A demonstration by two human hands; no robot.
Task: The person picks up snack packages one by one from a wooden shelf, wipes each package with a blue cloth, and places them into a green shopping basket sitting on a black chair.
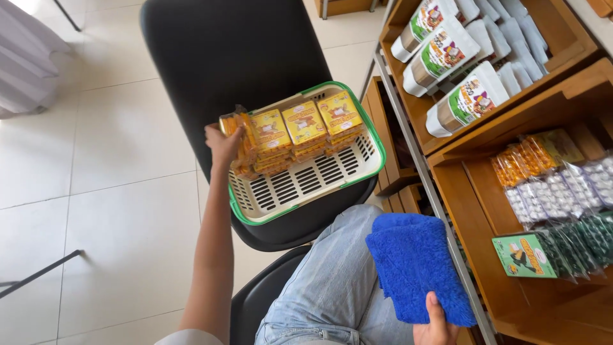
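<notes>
My left hand (222, 144) reaches out to a white basket with a green rim (300, 207) that rests on a black chair (230, 51). It grips a stack of yellow-orange snack packets (239, 144) at the basket's left edge. Three more stacks of the same packets (306, 128) stand in a row along the basket's far side. My right hand (435, 326) holds a folded blue fluffy cloth (412, 265) on my right thigh, thumb on top.
Wooden shelf compartments (479, 211) stand at the right with white pouches (450, 54), small orange, white and green packets (555, 191) and a green box (525, 254). A second black chair seat (255, 300) is under me. The floor (115, 191) is pale tile.
</notes>
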